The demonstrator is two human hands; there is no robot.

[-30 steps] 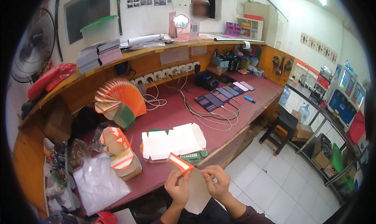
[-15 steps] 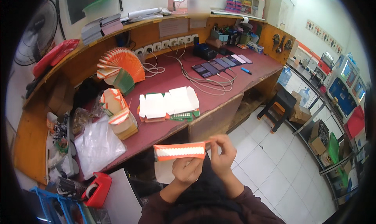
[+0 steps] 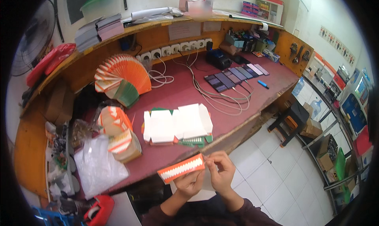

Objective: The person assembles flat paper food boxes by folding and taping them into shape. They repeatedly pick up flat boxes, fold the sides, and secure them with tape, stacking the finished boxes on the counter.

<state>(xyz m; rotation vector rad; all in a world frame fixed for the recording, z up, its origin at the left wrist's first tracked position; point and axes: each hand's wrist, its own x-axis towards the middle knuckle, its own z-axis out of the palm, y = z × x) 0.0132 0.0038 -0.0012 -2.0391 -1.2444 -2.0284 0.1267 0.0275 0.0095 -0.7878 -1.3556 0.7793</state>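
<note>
White tiled floor [image 3: 260,178] and a maroon-topped counter [image 3: 177,93] spread wide, with an orange carton [image 3: 181,169] held just off the counter's front edge.

At the far left, the dark border of the view cuts into a fan [image 3: 33,36], its blades washed out. Near the counter's front left corner lies a crumpled plastic bag [image 3: 98,170], its contents hard to tell. A splayed stack of orange card [image 3: 128,74] sits toward the back edge; white card blanks [image 3: 177,125] by the front edge mostly cover green pieces [image 3: 195,140] beneath. The left hand's [image 3: 189,183] fingers clasp the carton from below, partly hidden behind it. The right hand's [image 3: 222,174] fingers are pinched narrow on its right end, covering most of what they grip.
</note>
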